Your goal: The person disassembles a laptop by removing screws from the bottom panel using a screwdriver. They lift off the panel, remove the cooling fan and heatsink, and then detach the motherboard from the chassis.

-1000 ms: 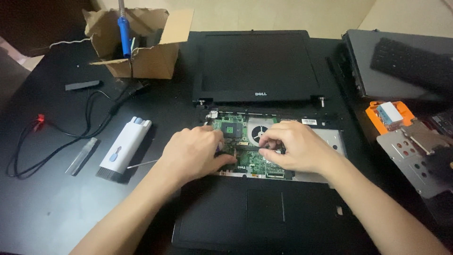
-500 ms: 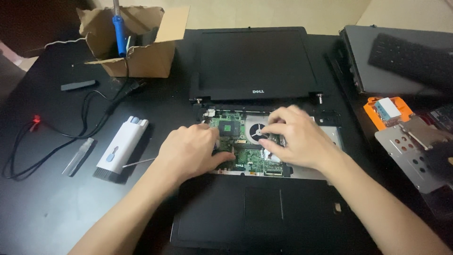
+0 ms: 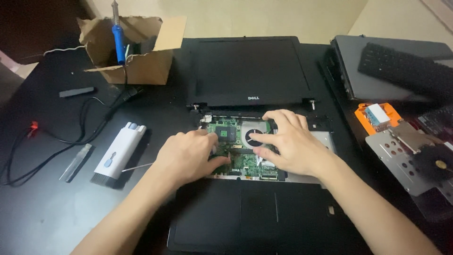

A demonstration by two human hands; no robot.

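On the desk: opened laptop (image 3: 264, 217), circuit board (image 3: 238, 163) bare
Left hand (image 3: 188, 156): curled, fingertips pressing the board, clasping nothing
Right hand (image 3: 288, 144): fingers spread flat over fan (image 3: 254, 137)

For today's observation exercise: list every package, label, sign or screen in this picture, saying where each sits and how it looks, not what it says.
Laptop screen: top centre, folded back flat, dark rectangle, switched off, small pale logo on its lower bezel.
Cardboard box: top left, brown, flaps open, a blue-handled tool standing in it.
Orange case: right side, with a pale rectangular patch on top.
No signs visible.
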